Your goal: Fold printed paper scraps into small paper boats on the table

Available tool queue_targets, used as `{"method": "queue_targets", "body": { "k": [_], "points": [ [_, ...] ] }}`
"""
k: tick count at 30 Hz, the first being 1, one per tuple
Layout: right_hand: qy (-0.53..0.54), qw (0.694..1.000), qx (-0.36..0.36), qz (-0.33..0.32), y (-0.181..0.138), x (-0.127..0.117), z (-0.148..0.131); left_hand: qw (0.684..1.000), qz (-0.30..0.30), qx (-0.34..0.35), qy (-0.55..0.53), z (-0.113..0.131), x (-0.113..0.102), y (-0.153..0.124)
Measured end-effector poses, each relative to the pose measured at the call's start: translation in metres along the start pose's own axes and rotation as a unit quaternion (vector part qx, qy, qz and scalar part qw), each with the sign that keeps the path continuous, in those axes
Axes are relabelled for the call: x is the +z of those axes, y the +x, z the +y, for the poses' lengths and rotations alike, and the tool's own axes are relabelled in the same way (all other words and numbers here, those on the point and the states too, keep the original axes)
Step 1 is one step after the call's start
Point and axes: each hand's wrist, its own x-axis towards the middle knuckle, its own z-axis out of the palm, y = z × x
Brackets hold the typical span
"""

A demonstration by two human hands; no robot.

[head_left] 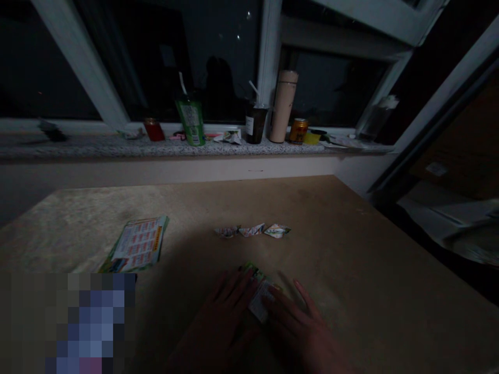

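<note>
Low in the middle of the view, a small folded piece of printed paper (259, 306) lies on the brown table. My left hand (224, 314) is flat, its outstretched fingertips resting on the paper's left edge. From the right, my right hand (298, 322) lays its fingers over the paper's other side, the thumb or outer finger spread apart. Both hands look open, pressing rather than gripping. Beyond them, three small folded paper pieces (251, 230) sit in a row. A stack of printed sheets (140, 241) is to the left. Dim light hides fine detail.
Along the granite windowsill (230, 149) stand a green cup with a straw (191, 120), a dark cup with a straw (255, 123), a pink flask (284, 106), a gold can (298, 131) and a red jar (153, 130). The lower left corner is pixelated.
</note>
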Motion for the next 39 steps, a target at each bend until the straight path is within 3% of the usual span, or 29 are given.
{"method": "queue_targets", "body": {
  "k": [4,7,9,13,16,20,29,39],
  "points": [
    [0.048,0.998,0.013,-0.032,0.002,-0.021,0.007,1.000,0.001,-0.001,0.017,0.001,-0.002,-0.003],
    [0.139,0.983,0.057,-0.109,0.007,-0.035,0.012,1.000,-0.007,0.012,0.027,0.005,-0.007,-0.005],
    [0.193,0.965,0.087,-0.153,0.012,-0.041,0.016,0.998,-0.043,0.027,0.021,0.007,-0.010,-0.005],
    [0.272,0.941,0.139,-0.148,0.022,-0.039,0.024,0.991,-0.128,0.039,-0.016,0.004,-0.011,-0.008],
    [0.291,0.936,0.167,-0.107,0.029,-0.030,0.027,0.988,-0.137,0.049,-0.048,-0.002,-0.005,-0.012],
    [0.275,0.942,0.183,-0.062,0.038,-0.017,0.027,0.990,-0.107,0.070,-0.050,-0.010,0.003,-0.015],
    [0.185,0.966,0.167,-0.073,0.046,-0.002,0.024,0.994,-0.080,0.061,-0.050,0.007,-0.029,-0.015],
    [0.031,0.983,0.161,-0.083,0.045,0.003,0.015,0.991,-0.103,0.073,-0.045,0.003,-0.026,-0.012]
  ]
}}
